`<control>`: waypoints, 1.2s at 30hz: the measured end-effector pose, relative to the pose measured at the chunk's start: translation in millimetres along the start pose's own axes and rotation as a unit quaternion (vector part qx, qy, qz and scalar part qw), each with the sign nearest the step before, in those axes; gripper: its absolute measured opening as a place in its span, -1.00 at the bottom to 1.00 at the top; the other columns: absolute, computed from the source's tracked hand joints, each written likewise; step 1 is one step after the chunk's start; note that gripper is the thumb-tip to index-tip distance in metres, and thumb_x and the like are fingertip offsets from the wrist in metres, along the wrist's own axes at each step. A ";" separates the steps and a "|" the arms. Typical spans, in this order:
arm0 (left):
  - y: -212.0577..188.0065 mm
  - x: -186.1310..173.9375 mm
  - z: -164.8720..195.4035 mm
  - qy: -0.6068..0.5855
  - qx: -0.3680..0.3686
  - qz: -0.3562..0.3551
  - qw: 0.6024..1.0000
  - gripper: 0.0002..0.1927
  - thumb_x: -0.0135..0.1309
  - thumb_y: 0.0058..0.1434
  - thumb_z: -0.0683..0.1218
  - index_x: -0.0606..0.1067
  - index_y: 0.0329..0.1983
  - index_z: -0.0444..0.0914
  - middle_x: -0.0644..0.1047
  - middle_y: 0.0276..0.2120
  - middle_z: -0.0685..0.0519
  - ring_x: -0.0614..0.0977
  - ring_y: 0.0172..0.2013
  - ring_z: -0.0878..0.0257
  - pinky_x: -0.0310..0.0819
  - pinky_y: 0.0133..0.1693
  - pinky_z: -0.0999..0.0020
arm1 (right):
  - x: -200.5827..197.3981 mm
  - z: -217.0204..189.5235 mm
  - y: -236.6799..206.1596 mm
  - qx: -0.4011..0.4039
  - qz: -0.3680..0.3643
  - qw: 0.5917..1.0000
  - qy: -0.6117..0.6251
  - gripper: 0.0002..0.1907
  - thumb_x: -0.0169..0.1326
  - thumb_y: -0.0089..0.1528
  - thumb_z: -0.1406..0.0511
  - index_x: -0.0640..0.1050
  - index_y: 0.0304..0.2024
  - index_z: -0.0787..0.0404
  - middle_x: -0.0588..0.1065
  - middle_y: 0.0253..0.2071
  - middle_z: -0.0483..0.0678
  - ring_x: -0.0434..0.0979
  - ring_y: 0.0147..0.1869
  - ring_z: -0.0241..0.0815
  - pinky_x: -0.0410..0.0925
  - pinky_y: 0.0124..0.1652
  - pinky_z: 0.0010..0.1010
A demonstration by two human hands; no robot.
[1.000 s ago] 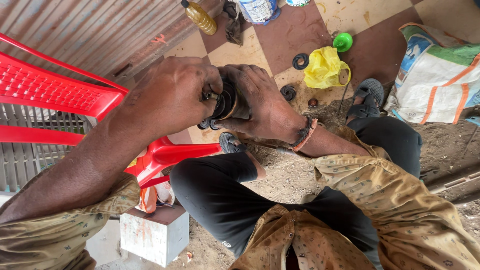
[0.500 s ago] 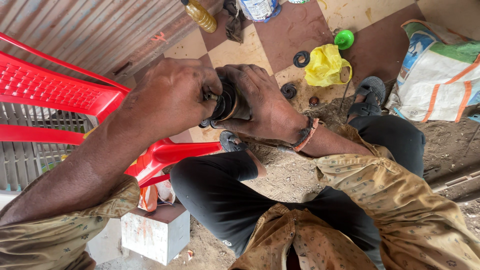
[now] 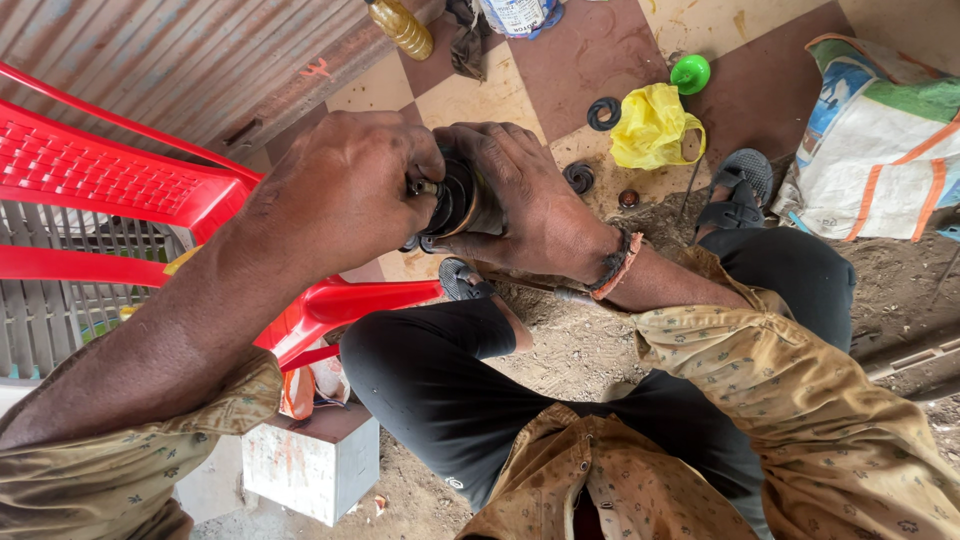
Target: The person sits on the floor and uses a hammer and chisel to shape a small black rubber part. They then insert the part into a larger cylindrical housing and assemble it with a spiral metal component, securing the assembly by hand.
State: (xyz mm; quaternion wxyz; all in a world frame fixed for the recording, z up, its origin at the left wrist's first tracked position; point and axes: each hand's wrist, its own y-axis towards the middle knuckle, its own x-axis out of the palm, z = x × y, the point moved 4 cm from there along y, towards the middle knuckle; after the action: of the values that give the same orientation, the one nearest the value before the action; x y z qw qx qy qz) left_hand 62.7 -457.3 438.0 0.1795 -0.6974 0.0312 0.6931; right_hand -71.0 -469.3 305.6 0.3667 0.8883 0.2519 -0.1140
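Both hands are closed around one dark, greasy metal part (image 3: pixel 455 200), a short round piece held up in front of the person's chest, above the knees. The right hand (image 3: pixel 535 200) wraps its fingers over the body of the part and grips it tight; a braided band sits on that wrist. The left hand (image 3: pixel 345 190) is curled into a near fist against the part's end, where a small metal stub pokes out between the fingers. What the left fingers pinch there is hidden by the hand itself.

Just below the part, a red plastic chair (image 3: pixel 110 190) stands to the left, its seat edge reaching under the hands. Below the chair sits a small white block (image 3: pixel 310 465) on the dirt. The person squats in black trousers and a worn, patterned yellowish shirt.

Beyond the part lies a floor of brown and cream tiles (image 3: pixel 590 50), dusty and strewn with earth nearer the feet. On it, to the right of the part, are a yellow plastic bag (image 3: pixel 650 125), a green cap (image 3: pixel 690 72), two black rubber rings (image 3: pixel 603 113) and a grey sandal (image 3: pixel 735 190). Farther right leans a woven sack (image 3: pixel 880 150). At the top edge stands a bottle of yellow oil (image 3: pixel 400 27), beside a corrugated metal wall (image 3: pixel 180 50).
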 end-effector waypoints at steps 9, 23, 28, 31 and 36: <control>-1.7 -0.7 -0.9 -0.032 0.016 0.018 0.999 -0.79 0.29 0.01 -0.14 0.69 -0.24 -0.19 0.65 -0.33 -0.08 0.70 -0.33 0.00 0.59 -0.20 0.10 | 1.3 -0.3 -1.0 0.010 -0.005 1.000 -0.007 0.02 0.50 0.07 0.03 0.25 0.36 0.30 0.37 0.24 0.15 0.38 0.34 0.19 0.24 0.29 0.03; -1.5 -1.1 1.4 -0.028 0.045 0.016 0.998 -0.82 0.28 0.02 -0.17 0.68 -0.27 -0.25 0.65 -0.34 -0.10 0.71 -0.32 -0.01 0.59 -0.18 0.10 | 3.2 -1.3 0.3 -0.005 -0.007 1.000 -0.007 0.01 0.50 0.05 0.04 0.26 0.35 0.30 0.38 0.25 0.13 0.40 0.34 0.17 0.23 0.31 0.03; -3.7 -2.3 1.5 -0.016 0.049 0.024 0.998 -0.81 0.29 0.01 -0.17 0.69 -0.28 -0.26 0.65 -0.34 -0.11 0.70 -0.32 -0.03 0.58 -0.17 0.09 | 1.0 -4.0 0.4 -0.002 -0.010 1.000 -0.013 0.03 0.51 0.04 0.03 0.25 0.34 0.33 0.37 0.24 0.17 0.38 0.32 0.20 0.22 0.27 0.03; -4.9 -2.7 0.8 -0.025 0.043 0.027 0.998 -0.81 0.29 0.02 -0.16 0.69 -0.26 -0.26 0.64 -0.34 -0.12 0.69 -0.29 -0.05 0.57 -0.15 0.08 | -0.5 -5.8 0.2 -0.008 0.001 1.000 -0.008 0.02 0.51 0.06 0.03 0.26 0.35 0.31 0.37 0.26 0.16 0.38 0.34 0.19 0.22 0.30 0.02; -5.4 -3.3 2.4 -0.018 0.079 0.040 0.996 -0.82 0.27 0.02 -0.18 0.68 -0.28 -0.28 0.66 -0.30 -0.09 0.69 -0.21 -0.04 0.55 -0.08 0.06 | 0.4 -6.2 1.2 -0.002 -0.008 1.000 0.002 0.01 0.51 0.05 0.06 0.26 0.35 0.30 0.38 0.25 0.14 0.38 0.34 0.17 0.22 0.32 0.01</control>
State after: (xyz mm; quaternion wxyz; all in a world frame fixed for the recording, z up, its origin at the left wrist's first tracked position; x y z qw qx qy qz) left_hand 61.8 -452.2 442.3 0.2072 -0.6667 0.1103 0.7074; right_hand -69.9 -465.6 310.6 0.3676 0.8856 0.2596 -0.1147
